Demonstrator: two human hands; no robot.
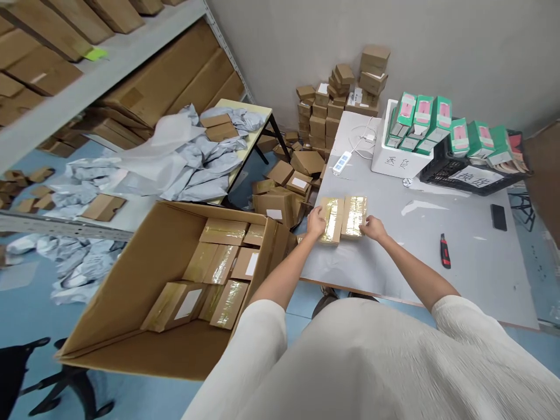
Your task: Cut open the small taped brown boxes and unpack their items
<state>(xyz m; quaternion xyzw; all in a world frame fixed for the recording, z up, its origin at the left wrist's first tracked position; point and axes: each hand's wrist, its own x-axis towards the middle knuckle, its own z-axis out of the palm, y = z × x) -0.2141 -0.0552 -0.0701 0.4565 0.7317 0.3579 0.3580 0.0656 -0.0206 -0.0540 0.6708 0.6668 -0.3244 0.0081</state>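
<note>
Two small cartons sit side by side near the close edge of the grey worktop [398,256], one at each hand – take this pair as the centre of the clock. The left hand [315,223] is closed to a narrow grip on the 9 o'clock side of the first taped box [331,219], thumb and fingers curled at its edge. The right hand [373,228] pinches the 3 o'clock edge of the second taped box [354,216], low towards its 4 o'clock corner. Shiny tape covers both tops; whether the boxes touch is hard to tell.

At 12 o'clock lies a white power strip [342,163]. A white bin [398,169] stands at 1 o'clock and a black crate [457,175] at 2, both loaded with green boxes [405,111]. A phone [498,217] rests at 3 o'clock, with a red-and-black cutter [445,252] between 3 and 4.

At 8 o'clock – beside the worktop – a large open carton [131,280] holds more taped boxes [227,303].
</note>
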